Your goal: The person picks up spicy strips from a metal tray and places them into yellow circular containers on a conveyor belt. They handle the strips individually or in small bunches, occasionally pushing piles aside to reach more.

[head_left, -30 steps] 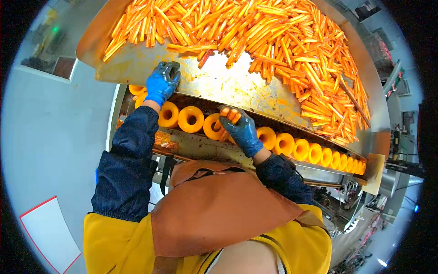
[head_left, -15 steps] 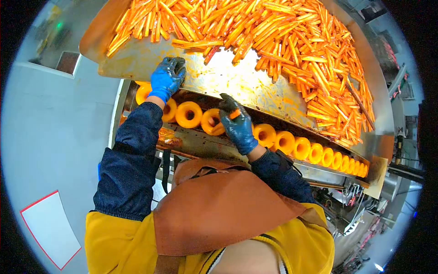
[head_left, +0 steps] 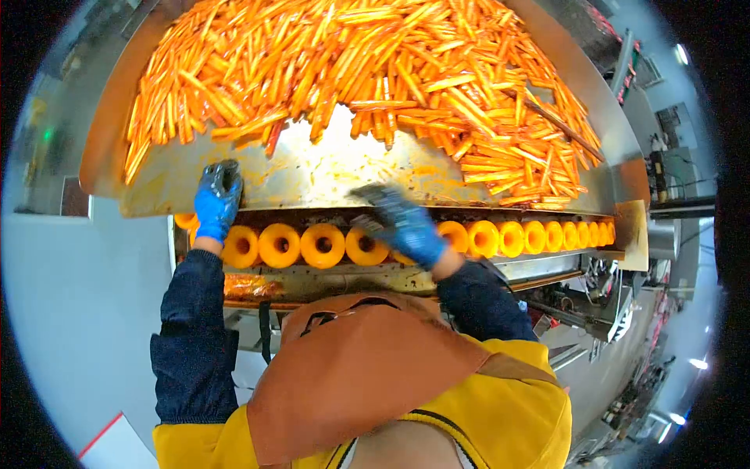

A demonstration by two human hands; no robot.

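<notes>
Glossy orange sticks (head_left: 344,62) lie heaped on a sloped metal tray (head_left: 297,172). My left hand (head_left: 219,199), in a blue glove with dark, stained fingers, is at the tray's near left edge. Its fingers are curled together, and whatever may be in them is hidden. My right hand (head_left: 402,227), gloved the same way and blurred by motion, hovers at the near lip with its fingers stretched out toward the tray; no stick shows in it. Below the lip runs a row of orange funnel-like cups (head_left: 322,264) with round dark holes, partly covered by my right hand.
A long dark rod (head_left: 558,127) lies among the sticks on the right. Some orange material (head_left: 246,286) rests on the ledge below the cups at the left. A tan board (head_left: 631,234) stands at the row's right end, with machinery (head_left: 598,313) beyond.
The view has shifted, so the tray now appears lower and more level. The orange piece that was in my right hand is no longer seen there, and its fingers have straightened out.
</notes>
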